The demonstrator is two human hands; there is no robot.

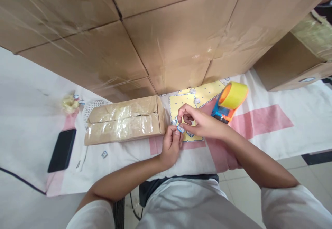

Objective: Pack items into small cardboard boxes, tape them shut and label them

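- Just below centre, the left hand (171, 148) pinches a small piece (181, 129).
- Right hand (195, 121) loosely curled beside it; grip unclear.
- Probably light, thin, creasable: pinch its rim.

Pale wall (20, 118) at left, pink-and-white tablecloth (264, 122), light floor tiles (246, 187) at lower right

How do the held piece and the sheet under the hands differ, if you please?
The held piece is small and whitish; the sheet is far larger and mainly yellow. The held piece is pinched in the fingers, while the sheet lies on the cloth. Both have blue edging.
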